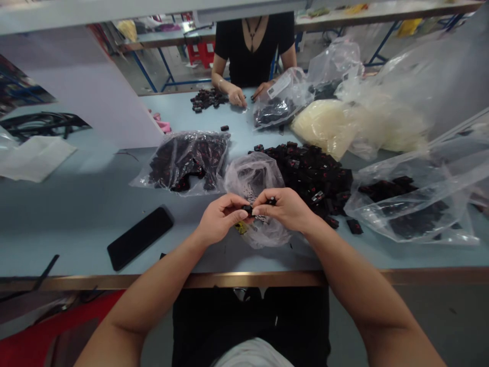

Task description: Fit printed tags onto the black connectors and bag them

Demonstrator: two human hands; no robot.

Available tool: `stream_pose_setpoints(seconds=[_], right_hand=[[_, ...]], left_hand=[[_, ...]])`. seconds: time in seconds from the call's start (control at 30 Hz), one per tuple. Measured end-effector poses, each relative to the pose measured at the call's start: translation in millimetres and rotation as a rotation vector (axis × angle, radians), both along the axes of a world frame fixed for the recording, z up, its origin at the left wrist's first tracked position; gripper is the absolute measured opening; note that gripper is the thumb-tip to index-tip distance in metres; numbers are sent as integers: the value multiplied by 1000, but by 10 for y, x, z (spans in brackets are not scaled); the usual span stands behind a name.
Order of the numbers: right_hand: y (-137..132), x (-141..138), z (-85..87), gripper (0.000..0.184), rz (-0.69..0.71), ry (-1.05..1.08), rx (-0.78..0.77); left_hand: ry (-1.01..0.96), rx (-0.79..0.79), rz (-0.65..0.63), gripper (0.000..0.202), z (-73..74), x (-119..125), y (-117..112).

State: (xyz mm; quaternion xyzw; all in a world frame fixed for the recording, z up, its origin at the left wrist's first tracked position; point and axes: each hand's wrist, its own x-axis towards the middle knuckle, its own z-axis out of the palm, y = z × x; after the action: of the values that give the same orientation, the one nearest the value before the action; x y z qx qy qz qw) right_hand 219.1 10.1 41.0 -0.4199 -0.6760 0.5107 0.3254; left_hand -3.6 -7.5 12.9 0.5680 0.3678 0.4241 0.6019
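Observation:
My left hand (pixel 223 219) and my right hand (pixel 284 209) meet above the table, and both fingertips pinch a small black plastic part (pixel 247 209). A second small black piece (pixel 271 201) shows at my right fingers; I cannot tell how it joins the first. Directly under my hands lies a crumpled clear plastic bag (pixel 252 176). A loose pile of black parts with small silver labels (pixel 309 176) spreads just right of it, close to my right hand. Farther left, a sealed-looking clear bag of black and red parts (pixel 187 160) rests on the table.
A black phone (pixel 139 238) lies left of my hands on the pale blue table (pixel 76 244), near its brass-coloured front edge. Across the table, a co-worker's hands (pixel 248 92) work by a small black pile (pixel 206 99). Bags of cream-coloured (pixel 324 125) and black parts (pixel 412 204) fill the right.

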Motion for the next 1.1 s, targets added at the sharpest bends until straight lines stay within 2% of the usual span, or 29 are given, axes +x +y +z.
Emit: stream_pose_setpoints(seconds=[0.13, 0.23, 0.33, 0.43, 0.5, 0.57, 0.67, 0.77, 0.9, 1.1], right_hand=[[14, -33, -8, 39, 58, 29, -123], [22, -71, -38, 42, 43, 49, -172], [39, -71, -68, 40, 4, 68, -110], [74, -24, -93, 31, -37, 37, 18], [99, 10, -115, 17, -73, -84, 122], [112, 24, -139, 3, -67, -306, 217], [94, -3, -162, 9, 70, -699, 296], [59, -49, -159, 12, 178, -909, 322], [74, -47, -145, 13, 154, -857, 336], [112, 31, -162, 7, 29, -514, 253]], left_hand=[[46, 23, -12, 34, 7, -10, 3], [45, -12, -30, 33, 17, -19, 16], [-39, -81, -32, 35, 17, -14, 31], [-146, -136, 17, 38, 9, 5, 44], [-209, -158, 60, 39, 4, 17, 54], [-258, -167, 95, 40, 2, 23, 63], [-282, -172, 118, 40, 0, 27, 73], [-279, -171, 115, 39, 1, 32, 73], [-286, -171, 95, 38, 4, 40, 68], [-295, -178, 76, 36, -7, 40, 64]])
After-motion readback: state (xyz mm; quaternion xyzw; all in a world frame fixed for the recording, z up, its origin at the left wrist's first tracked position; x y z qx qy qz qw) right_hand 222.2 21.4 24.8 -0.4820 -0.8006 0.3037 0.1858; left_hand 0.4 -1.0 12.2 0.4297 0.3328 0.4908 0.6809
